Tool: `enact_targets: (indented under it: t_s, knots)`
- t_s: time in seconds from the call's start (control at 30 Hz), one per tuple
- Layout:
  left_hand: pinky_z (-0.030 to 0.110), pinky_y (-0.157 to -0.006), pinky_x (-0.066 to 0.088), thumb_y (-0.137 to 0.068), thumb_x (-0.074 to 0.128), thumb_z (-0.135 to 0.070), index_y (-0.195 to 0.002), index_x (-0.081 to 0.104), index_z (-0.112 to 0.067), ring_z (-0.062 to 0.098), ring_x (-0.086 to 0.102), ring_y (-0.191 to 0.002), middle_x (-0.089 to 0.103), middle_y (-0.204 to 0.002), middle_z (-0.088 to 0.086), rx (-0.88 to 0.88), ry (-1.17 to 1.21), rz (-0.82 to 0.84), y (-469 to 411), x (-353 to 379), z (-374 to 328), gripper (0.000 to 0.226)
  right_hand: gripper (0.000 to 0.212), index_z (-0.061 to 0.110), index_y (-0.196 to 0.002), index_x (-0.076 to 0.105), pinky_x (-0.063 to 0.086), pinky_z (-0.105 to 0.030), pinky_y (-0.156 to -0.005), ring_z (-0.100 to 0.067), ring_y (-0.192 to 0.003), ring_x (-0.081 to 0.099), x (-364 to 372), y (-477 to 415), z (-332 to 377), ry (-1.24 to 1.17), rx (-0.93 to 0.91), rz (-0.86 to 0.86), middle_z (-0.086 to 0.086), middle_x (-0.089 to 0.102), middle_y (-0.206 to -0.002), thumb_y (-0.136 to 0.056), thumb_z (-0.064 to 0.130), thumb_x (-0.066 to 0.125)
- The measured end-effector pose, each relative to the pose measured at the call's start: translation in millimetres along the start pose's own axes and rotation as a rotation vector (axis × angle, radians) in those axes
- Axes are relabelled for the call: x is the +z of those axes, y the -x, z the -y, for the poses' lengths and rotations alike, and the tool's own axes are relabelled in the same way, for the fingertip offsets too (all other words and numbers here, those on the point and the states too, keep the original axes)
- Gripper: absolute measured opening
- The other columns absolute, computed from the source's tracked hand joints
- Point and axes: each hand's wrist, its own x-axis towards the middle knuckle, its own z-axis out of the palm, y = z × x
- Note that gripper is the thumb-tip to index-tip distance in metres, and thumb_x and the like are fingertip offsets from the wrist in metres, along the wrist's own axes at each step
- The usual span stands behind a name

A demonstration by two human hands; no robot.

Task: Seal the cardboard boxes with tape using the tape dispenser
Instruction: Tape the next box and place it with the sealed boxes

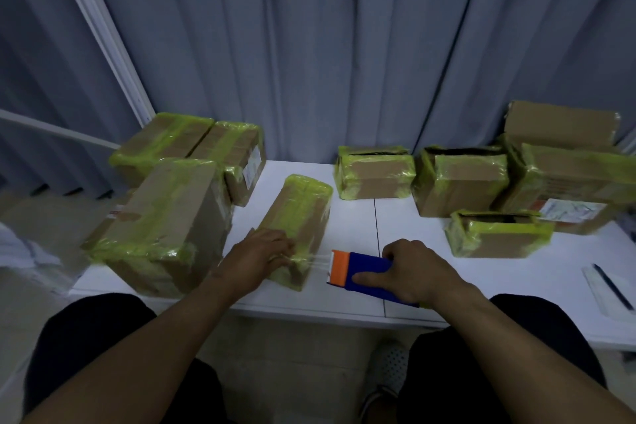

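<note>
A long narrow cardboard box with yellow-green tape along its top lies at an angle on the white table. My left hand presses flat on the box's near end, fingers spread over the tape. My right hand grips a blue tape dispenser with an orange front, just right of the box. A strip of clear tape stretches from the dispenser's mouth to the box's near end.
Taped boxes stand at the left: a large one and two behind it. Several more boxes sit at the back right, some with open slits on top. A pen on paper lies at the right edge. Curtains hang behind.
</note>
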Motion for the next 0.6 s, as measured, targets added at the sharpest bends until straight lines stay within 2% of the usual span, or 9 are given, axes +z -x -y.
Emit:
enact_targets:
  t_s: [0.07,0.13,0.23,0.27,0.33,0.4,0.6]
  knots:
    - [0.047,-0.112,0.033,-0.084,0.022,-0.084,-0.118,0.071,-0.027,0.016,0.054,-0.123,0.064,-0.127,-0.007,-0.005,-0.004,-0.011,0,2,0,0.082,0.063,0.023,-0.086,0.056,0.048,-0.025,-0.061,-0.012,-0.076,0.062,9,-6,0,0.047,0.009,-0.004,0.006,0.057,-0.080,-0.073,0.083,0.067]
    - [0.048,-0.113,0.035,-0.083,0.031,-0.084,-0.121,0.070,-0.028,0.016,0.052,-0.125,0.062,-0.130,-0.007,-0.033,-0.024,0.002,-1,0,-1,0.077,0.066,0.021,-0.086,0.053,0.049,-0.028,-0.063,-0.016,-0.077,0.062,18,-16,4,0.116,0.018,0.000,0.004,0.055,-0.081,-0.073,0.086,0.063]
    - [0.042,-0.114,0.033,-0.065,0.052,-0.087,-0.124,0.065,-0.029,0.013,0.047,-0.128,0.055,-0.136,-0.011,-0.086,-0.053,0.029,-2,2,-3,0.084,0.067,0.020,-0.078,0.047,0.048,-0.031,-0.065,-0.020,-0.076,0.060,25,-27,12,0.155,0.030,0.010,0.002,0.051,-0.078,-0.076,0.086,0.060]
    - [0.040,-0.114,0.032,-0.064,0.063,-0.082,-0.124,0.064,-0.029,0.013,0.046,-0.128,0.053,-0.136,-0.011,-0.120,-0.024,0.019,-2,5,-7,0.080,0.066,0.020,-0.078,0.046,0.049,-0.031,-0.066,-0.020,-0.076,0.059,26,-29,14,0.160,0.030,0.014,0.003,0.049,-0.076,-0.077,0.085,0.060]
    - [0.035,-0.109,0.038,-0.071,0.080,-0.059,-0.122,0.066,-0.025,0.016,0.050,-0.125,0.055,-0.133,-0.007,-0.174,0.058,-0.087,-2,15,-13,0.062,0.065,0.019,-0.086,0.049,0.050,-0.032,-0.069,-0.021,-0.079,0.059,31,-33,17,0.152,0.032,0.023,0.004,0.047,-0.076,-0.079,0.083,0.059]
    - [0.032,-0.104,0.042,-0.071,0.080,-0.058,-0.118,0.068,-0.022,0.016,0.053,-0.120,0.058,-0.129,-0.005,-0.190,0.073,-0.183,-1,23,-20,0.060,0.066,0.018,-0.092,0.051,0.052,-0.034,-0.072,-0.021,-0.080,0.059,36,-35,19,0.142,0.044,0.035,0.004,0.045,-0.076,-0.081,0.082,0.059]
    - [0.035,-0.094,0.049,-0.066,0.068,-0.069,-0.107,0.073,-0.017,0.019,0.062,-0.106,0.066,-0.116,0.000,-0.166,0.079,-0.233,-2,30,-21,0.067,0.066,0.018,-0.092,0.051,0.051,-0.034,-0.071,-0.021,-0.079,0.058,47,-46,25,0.139,0.041,0.040,0.001,0.052,-0.086,-0.082,0.082,0.056]
